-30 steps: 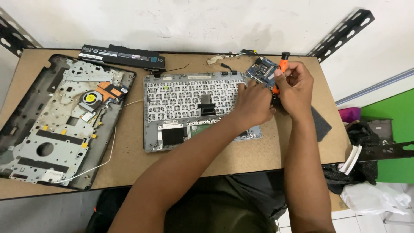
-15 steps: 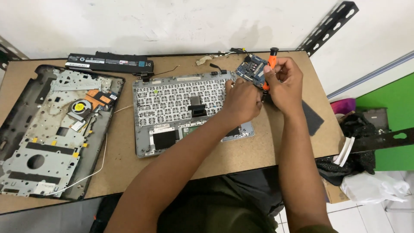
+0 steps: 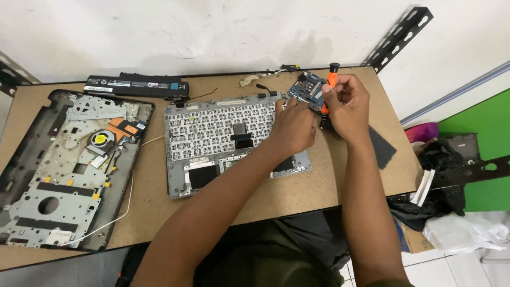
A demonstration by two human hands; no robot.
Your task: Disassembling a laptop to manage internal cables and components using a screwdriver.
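Screwdriver (image 3: 329,87) in right hand (image 3: 348,106), beside circuit board (image 3: 306,89).

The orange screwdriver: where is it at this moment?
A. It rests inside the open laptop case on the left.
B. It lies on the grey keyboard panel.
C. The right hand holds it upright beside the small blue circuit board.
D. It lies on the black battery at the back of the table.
C: the right hand grips the orange screwdriver roughly upright, next to the small blue circuit board.
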